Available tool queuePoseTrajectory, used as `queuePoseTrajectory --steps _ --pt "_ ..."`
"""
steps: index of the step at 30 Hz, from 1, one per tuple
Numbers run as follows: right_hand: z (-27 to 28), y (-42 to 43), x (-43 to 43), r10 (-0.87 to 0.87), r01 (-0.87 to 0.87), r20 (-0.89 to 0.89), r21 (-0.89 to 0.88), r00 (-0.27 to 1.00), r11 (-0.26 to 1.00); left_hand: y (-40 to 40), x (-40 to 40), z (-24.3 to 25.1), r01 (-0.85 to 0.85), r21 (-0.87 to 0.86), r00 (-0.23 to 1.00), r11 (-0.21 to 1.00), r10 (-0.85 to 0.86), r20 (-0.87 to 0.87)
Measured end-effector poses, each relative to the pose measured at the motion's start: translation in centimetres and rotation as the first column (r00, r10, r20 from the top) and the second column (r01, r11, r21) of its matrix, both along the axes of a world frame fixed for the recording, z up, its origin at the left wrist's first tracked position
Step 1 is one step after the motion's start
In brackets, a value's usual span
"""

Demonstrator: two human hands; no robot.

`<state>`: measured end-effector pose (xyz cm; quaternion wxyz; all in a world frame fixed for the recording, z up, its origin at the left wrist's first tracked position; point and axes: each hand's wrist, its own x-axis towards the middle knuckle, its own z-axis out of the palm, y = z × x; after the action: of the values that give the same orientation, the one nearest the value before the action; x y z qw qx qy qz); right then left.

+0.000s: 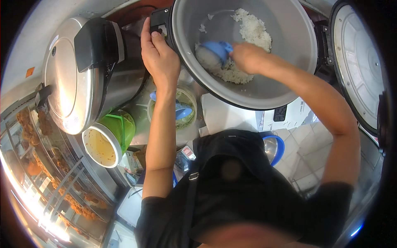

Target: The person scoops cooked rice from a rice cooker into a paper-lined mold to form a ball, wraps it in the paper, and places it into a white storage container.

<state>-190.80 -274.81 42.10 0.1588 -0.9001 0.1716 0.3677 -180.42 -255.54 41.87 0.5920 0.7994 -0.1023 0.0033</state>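
A large rice cooker with a grey inner pot (291, 71) stands open before me. Cooked white rice (252, 29) lies in clumps on its bottom and lower side, with small bits stuck apart. My right hand (248, 57) reaches into the pot, closed around the handle of a blue plastic scoop (217, 51). The scoop is blurred and meets the rice at the pot's left side. Outside the rim, my left hand (161, 59) has its thumb and fingers on the cooker's black latch (159, 18). The hinged lid (358, 65) stands raised at the right.
A second steel rice cooker (71, 74) with its lid down is at the left. Below it sits a green bucket (102, 145) with yellowish contents. A tub of green shreds (186, 121) holds blue-handled utensils. Fried food (71, 201) fills a lit display case at lower left.
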Motion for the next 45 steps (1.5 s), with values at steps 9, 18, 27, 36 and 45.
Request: queuePoseTrajectory --steps 9,18,27,36,45 --pt "5.9 3.0 -2.8 -0.037 0.020 0.095 0.170 0.995 0.985 -0.5 0.0 0.0 -0.047 -0.012 0.996 0.999 0.047 0.072" --pt "10.7 4.2 -6.0 -0.195 0.136 0.205 0.271 0.959 0.953 -0.2 -0.2 -0.5 -0.085 -0.001 0.991 0.996 0.085 0.101" --pt "3.3 0.5 -7.5 -0.155 -0.053 0.491 0.383 0.857 0.922 -0.4 0.2 -1.3 -0.082 0.067 0.968 0.994 0.063 0.243" --pt "6.5 -3.8 -5.9 -0.416 0.477 -0.298 0.759 0.859 0.443 2.8 0.5 1.5 0.265 0.027 0.951 0.964 -0.256 -0.175" --pt "11.5 -4.8 -16.9 -0.458 0.309 -0.293 0.950 0.839 -0.040 10.5 -18.0 2.7 0.252 -0.381 0.941 0.890 -0.134 0.310"
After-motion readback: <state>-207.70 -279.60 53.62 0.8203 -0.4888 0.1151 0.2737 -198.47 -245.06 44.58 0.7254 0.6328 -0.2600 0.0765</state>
